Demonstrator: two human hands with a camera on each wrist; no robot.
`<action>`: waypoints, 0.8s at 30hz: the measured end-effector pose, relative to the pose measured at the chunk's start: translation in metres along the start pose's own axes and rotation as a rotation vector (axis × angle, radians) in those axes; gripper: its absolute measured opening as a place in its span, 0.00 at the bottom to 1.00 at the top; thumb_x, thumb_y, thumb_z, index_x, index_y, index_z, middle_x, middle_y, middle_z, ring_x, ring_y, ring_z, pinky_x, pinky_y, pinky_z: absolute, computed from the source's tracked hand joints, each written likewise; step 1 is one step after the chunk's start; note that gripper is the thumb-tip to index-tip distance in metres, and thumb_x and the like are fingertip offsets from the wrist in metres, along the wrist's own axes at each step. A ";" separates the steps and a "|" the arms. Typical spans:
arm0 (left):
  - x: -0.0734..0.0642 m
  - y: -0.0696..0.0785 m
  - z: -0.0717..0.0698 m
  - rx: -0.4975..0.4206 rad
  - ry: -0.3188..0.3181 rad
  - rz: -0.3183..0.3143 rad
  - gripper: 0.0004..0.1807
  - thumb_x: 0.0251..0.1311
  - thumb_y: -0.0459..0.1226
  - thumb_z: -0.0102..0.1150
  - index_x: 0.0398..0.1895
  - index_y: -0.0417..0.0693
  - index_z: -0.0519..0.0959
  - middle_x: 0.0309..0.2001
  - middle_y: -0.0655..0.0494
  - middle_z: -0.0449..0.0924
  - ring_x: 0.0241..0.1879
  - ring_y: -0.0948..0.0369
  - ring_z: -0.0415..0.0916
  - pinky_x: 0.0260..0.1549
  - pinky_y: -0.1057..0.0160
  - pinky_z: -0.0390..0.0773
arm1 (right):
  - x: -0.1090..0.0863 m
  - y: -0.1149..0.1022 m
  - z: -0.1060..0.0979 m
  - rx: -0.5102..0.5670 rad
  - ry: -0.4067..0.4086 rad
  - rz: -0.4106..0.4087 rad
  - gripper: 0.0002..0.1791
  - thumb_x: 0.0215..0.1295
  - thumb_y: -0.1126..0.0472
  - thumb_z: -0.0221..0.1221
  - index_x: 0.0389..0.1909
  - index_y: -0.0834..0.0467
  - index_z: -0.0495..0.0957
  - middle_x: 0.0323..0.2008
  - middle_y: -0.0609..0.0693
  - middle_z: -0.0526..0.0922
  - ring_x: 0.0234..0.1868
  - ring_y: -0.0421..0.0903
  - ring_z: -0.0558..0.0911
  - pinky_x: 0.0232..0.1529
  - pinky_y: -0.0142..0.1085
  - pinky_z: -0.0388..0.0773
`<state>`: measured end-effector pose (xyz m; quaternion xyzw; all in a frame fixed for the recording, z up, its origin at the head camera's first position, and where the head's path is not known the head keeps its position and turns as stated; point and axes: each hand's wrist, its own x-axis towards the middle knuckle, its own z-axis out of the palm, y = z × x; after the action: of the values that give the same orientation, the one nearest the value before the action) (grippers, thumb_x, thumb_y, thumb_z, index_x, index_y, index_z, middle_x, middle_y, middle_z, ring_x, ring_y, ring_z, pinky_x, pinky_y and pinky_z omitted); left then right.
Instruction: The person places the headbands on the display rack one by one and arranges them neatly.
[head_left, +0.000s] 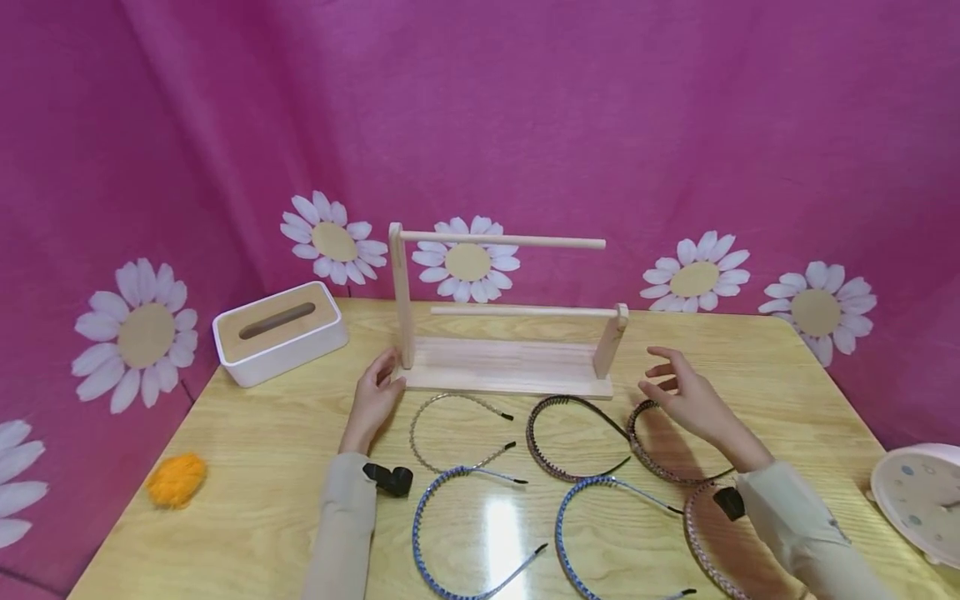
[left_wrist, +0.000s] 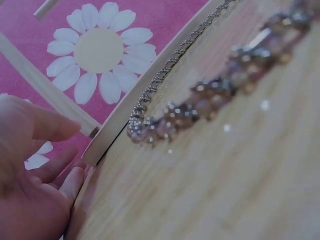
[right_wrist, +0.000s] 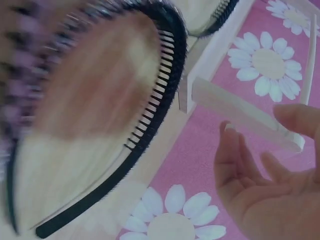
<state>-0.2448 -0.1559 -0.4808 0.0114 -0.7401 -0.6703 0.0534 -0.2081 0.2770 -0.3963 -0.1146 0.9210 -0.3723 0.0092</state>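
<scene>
A pale wooden two-bar rack [head_left: 510,367] stands at the back of the table, with several headbands lying in front of it. My left hand [head_left: 373,398] rests at the left end of the rack's base, fingertips right at its corner by the tall post [left_wrist: 55,90]. My right hand [head_left: 686,402] hovers with loosely bent fingers to the right of the short post [right_wrist: 245,112], holding nothing. Beneath that hand lies a dark braided headband [head_left: 637,433]. Nearest the left hand is a beaded headband [head_left: 414,433], its beads [left_wrist: 200,95] close in the left wrist view.
Another dark headband [head_left: 531,433], two blue headbands [head_left: 417,533] [head_left: 561,542] and a pink one [head_left: 697,542] lie nearer the front. A white tissue box [head_left: 281,362] and an orange fluffy ball [head_left: 177,481] are at left, a round clock [head_left: 918,500] at right. Pink curtain [head_left: 525,108] hangs behind.
</scene>
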 end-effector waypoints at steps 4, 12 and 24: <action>0.001 -0.002 -0.003 0.014 0.008 0.024 0.31 0.60 0.20 0.46 0.69 0.27 0.59 0.68 0.28 0.61 0.69 0.39 0.58 0.74 0.47 0.56 | -0.020 -0.001 0.002 -0.048 -0.075 0.038 0.30 0.69 0.62 0.56 0.67 0.68 0.59 0.48 0.69 0.79 0.39 0.51 0.81 0.34 0.33 0.77; 0.004 -0.003 0.005 0.060 0.054 0.037 0.30 0.56 0.19 0.47 0.66 0.26 0.63 0.62 0.27 0.68 0.61 0.39 0.65 0.69 0.45 0.63 | -0.049 0.010 0.006 -0.077 -0.234 0.040 0.27 0.64 0.61 0.62 0.60 0.69 0.67 0.38 0.58 0.81 0.27 0.37 0.77 0.23 0.31 0.73; 0.003 -0.004 0.011 0.094 0.080 0.051 0.31 0.56 0.19 0.50 0.66 0.29 0.65 0.58 0.27 0.71 0.58 0.40 0.68 0.64 0.44 0.68 | -0.055 0.027 0.018 -0.142 -0.324 -0.050 0.19 0.54 0.69 0.66 0.47 0.68 0.75 0.32 0.52 0.81 0.31 0.35 0.75 0.28 0.30 0.74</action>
<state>-0.2491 -0.1457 -0.4856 0.0216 -0.7681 -0.6322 0.0996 -0.1579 0.2958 -0.4320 -0.1965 0.9282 -0.2832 0.1401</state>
